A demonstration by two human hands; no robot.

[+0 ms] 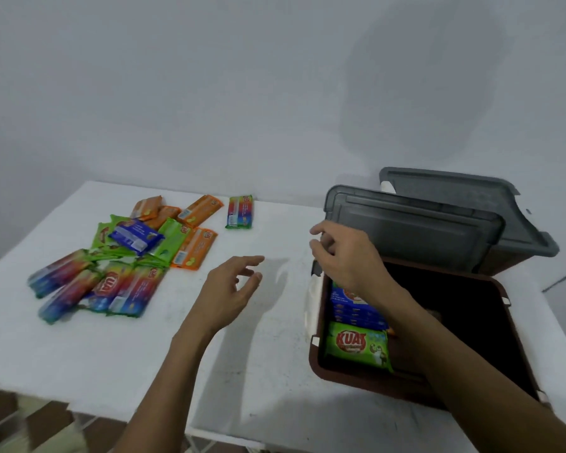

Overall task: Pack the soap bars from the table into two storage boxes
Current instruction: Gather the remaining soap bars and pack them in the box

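A pile of wrapped soap bars (125, 253) lies on the left of the white table (249, 354), in orange, green, blue and rainbow wrappers. One rainbow bar (239, 212) lies apart near the far edge. A brown storage box (317, 358) stands open at the right with a green bar (360, 348) and blue bars (353, 308) inside. My left hand (232, 289) hovers over the table's middle, fingers apart, holding nothing. My right hand (347, 256) is over the box's far left corner, fingers loosely curled and empty.
The near box's grey lid (412, 230) stands raised behind it. A second grey lid (461, 197) rises further back; its box is mostly hidden. The table's front edge is near me, with tiled floor (30, 426) below at the left.
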